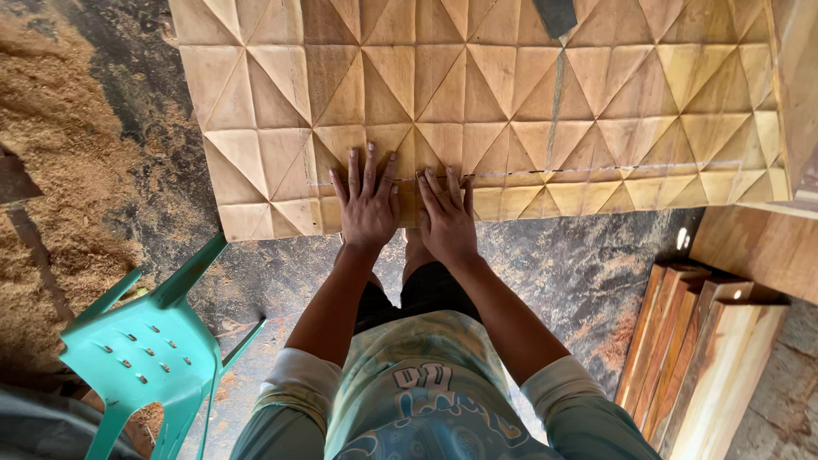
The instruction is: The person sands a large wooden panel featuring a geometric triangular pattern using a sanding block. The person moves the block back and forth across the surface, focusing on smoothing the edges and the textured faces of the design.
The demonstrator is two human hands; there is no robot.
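A large wooden panel [511, 102] carved with a raised pattern of triangles and squares fills the upper part of the head view. Both my hands lie flat on its near edge, side by side. My left hand [368, 200] presses palm down with fingers spread. My right hand [445, 215] rests just beside it, fingers a little apart, also flat on the wood. Neither hand holds anything. Beneath the hands, part of the panel's lower edge is hidden.
A turquoise plastic chair [149, 349] stands at the lower left. Sawdust [60, 153] covers the dark floor on the left. Several wooden planks [699, 349] lie stacked at the lower right. A dark flat tool [555, 15] lies on the panel's top.
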